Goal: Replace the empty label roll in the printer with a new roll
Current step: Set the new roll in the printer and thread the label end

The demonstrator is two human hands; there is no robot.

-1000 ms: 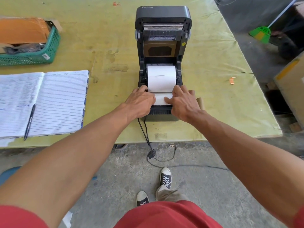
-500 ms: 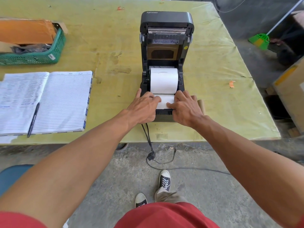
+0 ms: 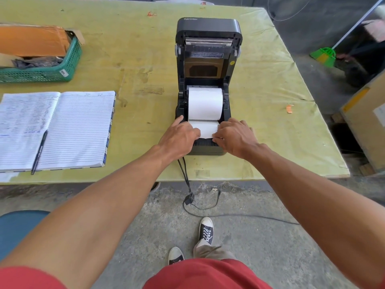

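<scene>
Our fingertips press down on the pulled-out label strip (image 3: 205, 128), one hand on each edge: the left hand (image 3: 180, 136) lies with fingers together and flat over the strip's left margin, thumb stretched up along the side wall of the bay, and the right hand (image 3: 233, 135) lies with fingers curled over the right margin, pinning rather than pinching, as far as we can tell. The strip runs from the new label roll (image 3: 205, 103), which sits seated in the bay of the Xprinter label printer (image 3: 209, 84), whose lid stands open. We judge that we are at the feeding step: squaring the leading edge over the front slot. Next we need to keep the strip straight, let go, and swing the lid down until it latches. We cannot see the old core for certain behind the right hand.
</scene>
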